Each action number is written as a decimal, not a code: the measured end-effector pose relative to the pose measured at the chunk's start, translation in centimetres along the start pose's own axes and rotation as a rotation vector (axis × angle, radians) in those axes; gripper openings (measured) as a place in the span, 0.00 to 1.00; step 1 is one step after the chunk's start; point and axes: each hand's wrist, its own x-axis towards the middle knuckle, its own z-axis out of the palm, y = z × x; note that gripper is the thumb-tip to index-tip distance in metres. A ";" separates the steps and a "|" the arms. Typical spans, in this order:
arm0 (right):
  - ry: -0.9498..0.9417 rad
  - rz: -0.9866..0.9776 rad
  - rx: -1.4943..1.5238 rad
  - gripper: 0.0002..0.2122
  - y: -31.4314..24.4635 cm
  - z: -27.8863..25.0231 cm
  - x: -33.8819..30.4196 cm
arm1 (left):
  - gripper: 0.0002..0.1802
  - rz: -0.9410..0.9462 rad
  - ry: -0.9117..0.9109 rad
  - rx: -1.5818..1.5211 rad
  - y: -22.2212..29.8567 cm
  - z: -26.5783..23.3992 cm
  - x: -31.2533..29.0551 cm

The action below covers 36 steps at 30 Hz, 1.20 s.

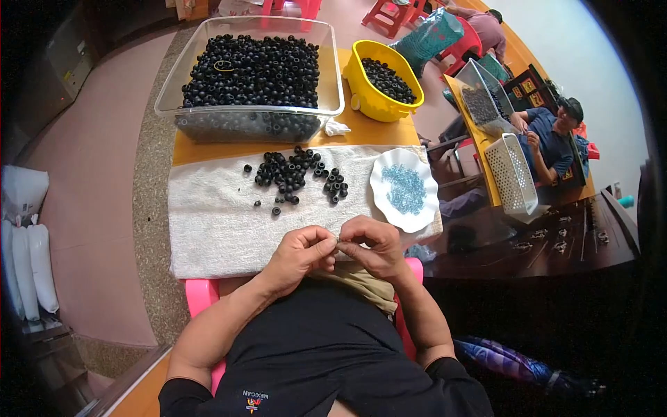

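Workroom surroundings: storage, seating and sundries.
Far left: white sacks [43, 271], standing side by side; speckled stone floor strip [154, 201], running lengthwise. Top edge: red plastic stool [386, 17]; teal bulk bag [434, 38], beside a red chair [465, 45]; person in mauve [488, 29], bending. Right: co-worker in dark blue short sleeves and black cap [549, 142], seated at a wooden table [476, 139] bearing a clear bin [479, 104] and white perforated basket [511, 170]. Lower right: purple-blue patterned umbrella [507, 360], furled.

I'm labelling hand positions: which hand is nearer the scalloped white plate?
Right. The right hand is bodyward and slightly left of the scalloped white plate; the left hand is farther left.
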 end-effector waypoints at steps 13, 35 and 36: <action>0.048 -0.037 0.075 0.07 0.3 0.3 0.0 | 0.08 0.034 0.014 0.095 -0.3 -0.2 0.2; 0.453 -0.056 -0.672 0.06 3.4 -9.1 0.6 | 0.08 0.044 0.089 0.082 -0.4 -0.1 0.4; 0.440 -0.068 -0.677 0.06 3.3 -9.0 0.7 | 0.08 0.047 0.093 0.086 -0.4 -0.1 0.4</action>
